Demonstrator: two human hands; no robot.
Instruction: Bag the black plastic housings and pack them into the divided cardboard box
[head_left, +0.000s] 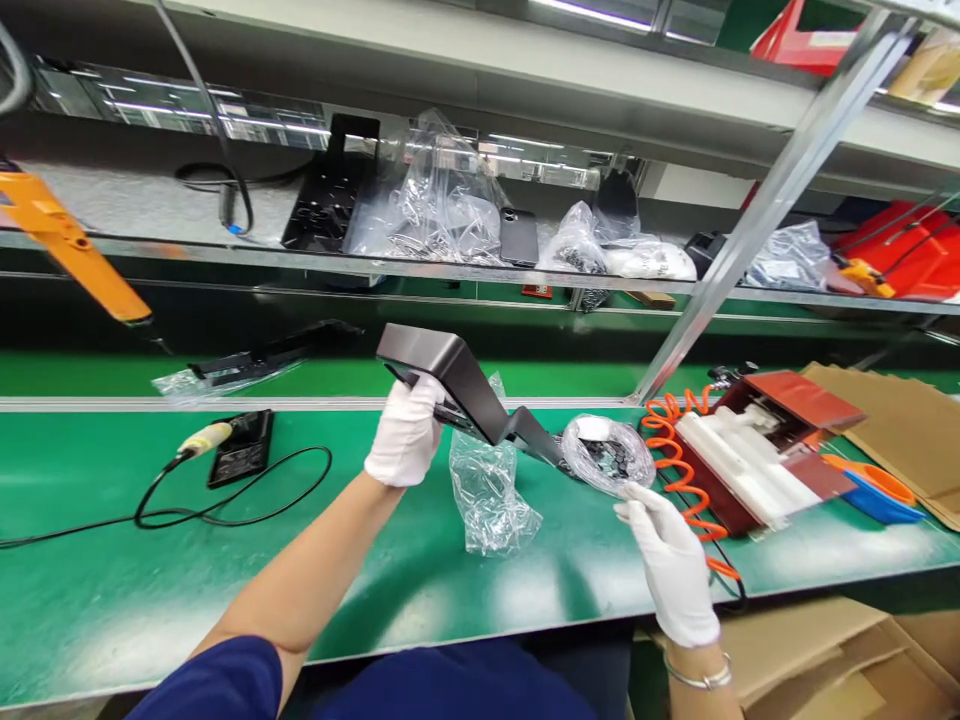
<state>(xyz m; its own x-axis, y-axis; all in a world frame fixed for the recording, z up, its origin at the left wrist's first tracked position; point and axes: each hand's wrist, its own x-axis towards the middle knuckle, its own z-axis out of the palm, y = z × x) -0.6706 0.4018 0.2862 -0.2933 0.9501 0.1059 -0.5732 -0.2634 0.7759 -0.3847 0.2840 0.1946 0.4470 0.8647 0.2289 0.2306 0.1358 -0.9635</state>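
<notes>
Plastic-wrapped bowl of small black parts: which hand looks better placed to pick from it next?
Probably the right hand: it is beside the near rim of the plastic-wrapped bowl, while the left hand, farther away, grips the black angled housing.

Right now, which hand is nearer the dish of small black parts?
Right. Right hand is at the near edge of the dish; left hand is farther left, gripping the black bracket.

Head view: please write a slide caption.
Gloved left hand holds a black part over a green bench; right hand beside a clear-rimmed dish.
</notes>
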